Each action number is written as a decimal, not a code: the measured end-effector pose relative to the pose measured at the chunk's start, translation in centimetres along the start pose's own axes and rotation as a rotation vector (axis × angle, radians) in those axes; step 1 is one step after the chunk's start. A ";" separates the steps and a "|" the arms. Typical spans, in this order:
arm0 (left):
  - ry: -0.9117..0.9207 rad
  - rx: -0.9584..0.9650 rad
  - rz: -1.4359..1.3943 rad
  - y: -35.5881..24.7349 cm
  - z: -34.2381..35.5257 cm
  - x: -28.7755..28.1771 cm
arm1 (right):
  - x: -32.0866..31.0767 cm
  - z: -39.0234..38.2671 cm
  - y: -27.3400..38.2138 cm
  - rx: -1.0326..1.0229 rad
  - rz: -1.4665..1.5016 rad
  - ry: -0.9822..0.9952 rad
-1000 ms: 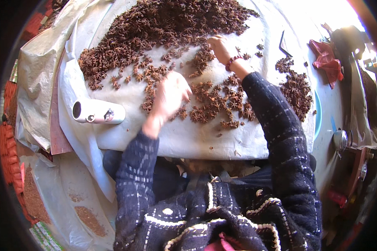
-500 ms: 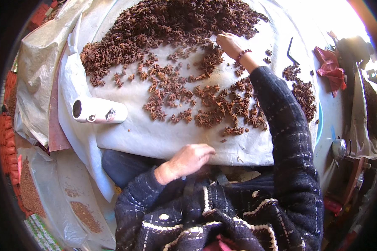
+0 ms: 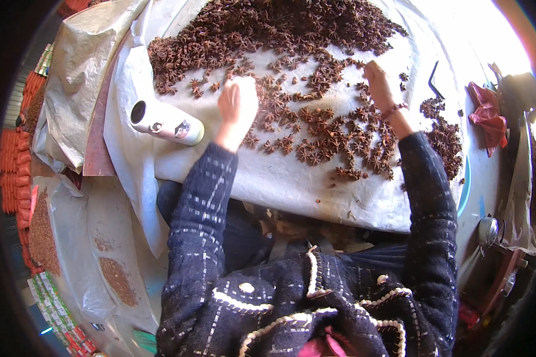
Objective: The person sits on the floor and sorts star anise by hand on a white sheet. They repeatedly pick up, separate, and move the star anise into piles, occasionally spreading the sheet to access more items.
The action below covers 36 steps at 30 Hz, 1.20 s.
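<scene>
Among the scattered brown star anise [image 3: 315,134] on the white cloth [image 3: 363,208], my left hand [image 3: 238,104] is raised at the middle left, fingers curled and slightly blurred. My right hand [image 3: 380,84], with a dark red bead bracelet [image 3: 393,110], has its fingers bent down at the right of the middle clusters, beside some loose pods. Whatever either hand may hold is hidden. A large dense heap of star anise [image 3: 280,27] lies along the far side; a smaller pile [image 3: 441,137] sits to the right of my right forearm.
A white cylindrical cup [image 3: 170,124] lies on its side at left. A black bent tool [image 3: 435,83] rests at right, with a red crumpled bag [image 3: 487,119] and metal container [image 3: 488,232] beyond. Crumpled sheeting [image 3: 83,71] and stacked orange bags [image 3: 15,178] line the left.
My left hand has risen from the cloth's near edge back into the scattered pods. My right hand has shifted right and slightly nearer. The whole view has also shifted somewhat.
</scene>
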<state>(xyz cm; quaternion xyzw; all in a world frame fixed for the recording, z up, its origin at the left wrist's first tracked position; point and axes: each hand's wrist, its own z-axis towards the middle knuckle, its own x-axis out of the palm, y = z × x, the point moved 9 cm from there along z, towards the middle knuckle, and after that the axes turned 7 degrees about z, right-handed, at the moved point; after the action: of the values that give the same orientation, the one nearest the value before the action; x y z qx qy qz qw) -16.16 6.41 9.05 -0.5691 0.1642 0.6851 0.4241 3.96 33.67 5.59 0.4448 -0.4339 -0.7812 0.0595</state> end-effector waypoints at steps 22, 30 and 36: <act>0.093 0.571 -0.440 -10.6 -8.5 -3.2 | 9.1 9.5 -0.4 -0.090 -0.569 0.168; 0.909 0.538 -0.742 -15.1 -19.6 -0.7 | 8.4 7.1 1.6 -0.300 -0.483 0.077; 0.054 0.354 -0.369 -12.2 -8.4 -2.3 | 5.9 1.3 2.5 0.011 0.237 0.251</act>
<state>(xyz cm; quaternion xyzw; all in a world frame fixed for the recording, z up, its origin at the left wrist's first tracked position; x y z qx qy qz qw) -1.45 6.69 11.76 -0.5244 0.1865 0.5412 0.6304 -1.24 30.07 3.93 0.4850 -0.4766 -0.7047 0.2028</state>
